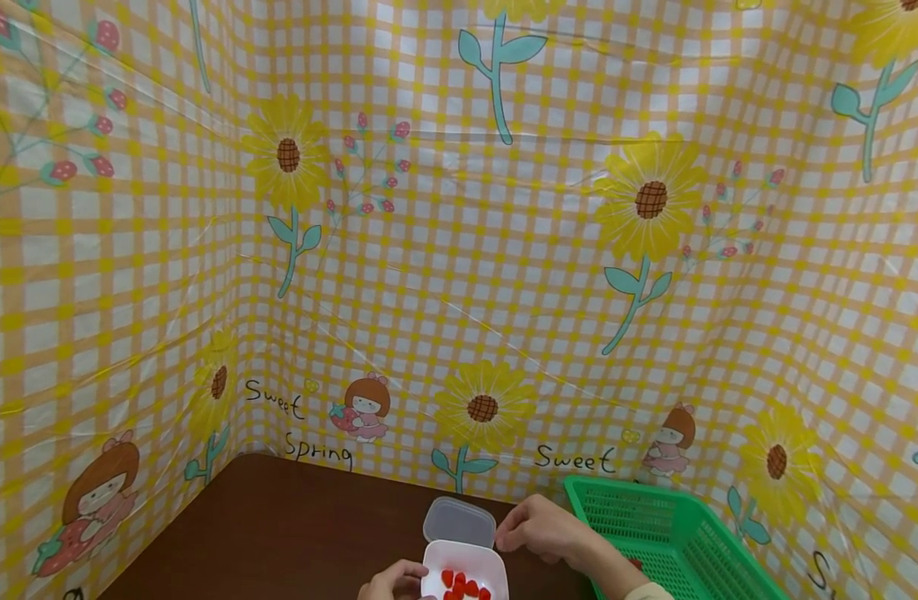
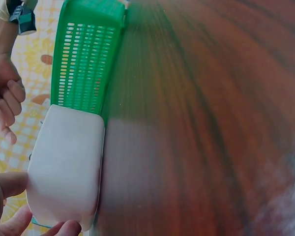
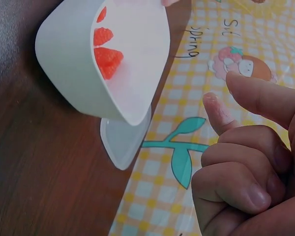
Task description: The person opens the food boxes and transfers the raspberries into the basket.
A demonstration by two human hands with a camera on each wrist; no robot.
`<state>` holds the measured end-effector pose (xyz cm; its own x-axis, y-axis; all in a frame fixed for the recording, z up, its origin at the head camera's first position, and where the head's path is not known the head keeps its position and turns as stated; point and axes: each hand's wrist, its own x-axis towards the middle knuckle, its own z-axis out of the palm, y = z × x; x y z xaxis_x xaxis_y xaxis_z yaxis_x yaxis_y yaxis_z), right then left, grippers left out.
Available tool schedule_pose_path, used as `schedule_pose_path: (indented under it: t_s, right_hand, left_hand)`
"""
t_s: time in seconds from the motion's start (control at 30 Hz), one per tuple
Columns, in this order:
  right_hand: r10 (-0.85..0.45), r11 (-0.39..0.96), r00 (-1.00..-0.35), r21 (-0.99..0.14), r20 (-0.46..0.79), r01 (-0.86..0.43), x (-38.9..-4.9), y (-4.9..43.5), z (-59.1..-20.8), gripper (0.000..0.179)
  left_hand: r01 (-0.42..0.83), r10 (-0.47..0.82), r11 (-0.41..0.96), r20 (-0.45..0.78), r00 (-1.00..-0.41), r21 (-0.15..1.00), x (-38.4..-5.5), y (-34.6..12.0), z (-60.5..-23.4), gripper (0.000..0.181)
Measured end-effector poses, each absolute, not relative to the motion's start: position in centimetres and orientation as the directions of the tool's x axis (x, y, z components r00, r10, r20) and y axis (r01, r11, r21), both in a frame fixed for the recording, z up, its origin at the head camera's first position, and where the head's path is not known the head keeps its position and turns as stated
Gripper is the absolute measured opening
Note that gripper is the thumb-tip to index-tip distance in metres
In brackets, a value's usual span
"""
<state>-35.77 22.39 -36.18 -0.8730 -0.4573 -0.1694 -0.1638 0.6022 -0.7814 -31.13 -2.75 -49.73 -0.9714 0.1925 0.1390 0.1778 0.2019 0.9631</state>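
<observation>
A white plastic box (image 1: 465, 553) sits near the front of the dark table, with several small red pieces that look like strawberries (image 1: 459, 583) in it. My left hand (image 1: 394, 581) grips the box's left side; the left wrist view shows the thumb and fingertips against its outer wall. Behind the box lies a translucent lid (image 1: 459, 522). To the right of the lid is my right hand (image 1: 541, 529), holding nothing. In the right wrist view its index finger and thumb stand apart while the other fingers are bent.
A green slotted basket (image 1: 672, 521) stands on the right, partly behind the right forearm, with something small and red (image 1: 636, 563) inside. The brown table (image 1: 301, 525) extends to the left. Checked yellow cloth (image 1: 444, 275) with sunflowers hangs around the back and sides.
</observation>
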Motion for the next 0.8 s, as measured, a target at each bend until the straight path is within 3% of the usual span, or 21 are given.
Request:
schedule_pose_path:
  t_s: [0.8]
  right_hand:
    - [-0.444, 0.666, -0.871, -0.729, -0.212, -0.161, -35.5, 18.7, -39.8, 0.005]
  left_hand:
    - [0.209, 0.259, 0.205, 0.153, -0.954, 0.956, -31.8, -3.1, -50.5, 0.045]
